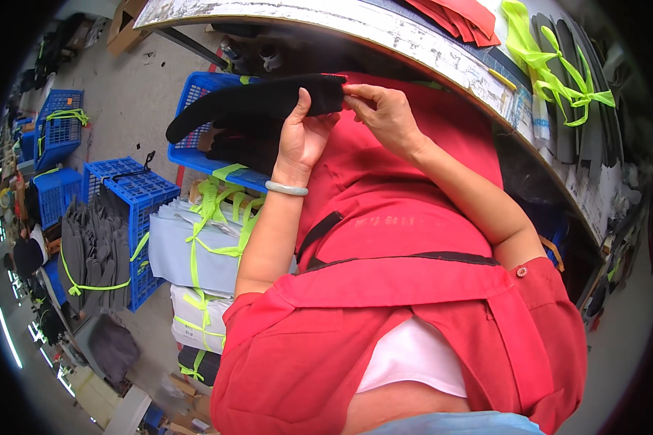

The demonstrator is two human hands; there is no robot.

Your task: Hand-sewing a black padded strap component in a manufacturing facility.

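Observation:
My left hand [306, 141] supports a long black piece of fabric [247, 101], its thumb on top and its fingers mostly hidden beneath. The fabric's rounded end points left, over a blue plastic basket [185, 158]. At the fabric's right end, my right hand [388, 119] pinches the edge between thumb and fingertips. A small strip of red shows along the top of that end. More black fabric pieces [243, 148] lie in the basket, partly hidden by the held piece and my left hand.
A worn white table [326, 22] curves across the front and right, bearing red fabric [461, 18] and grey pieces tied with yellow-green strips [559, 65]. Tied light-blue bundles [170, 250] stack left of me. Beyond are blue crates [134, 181] and hanging grey pieces [94, 254].

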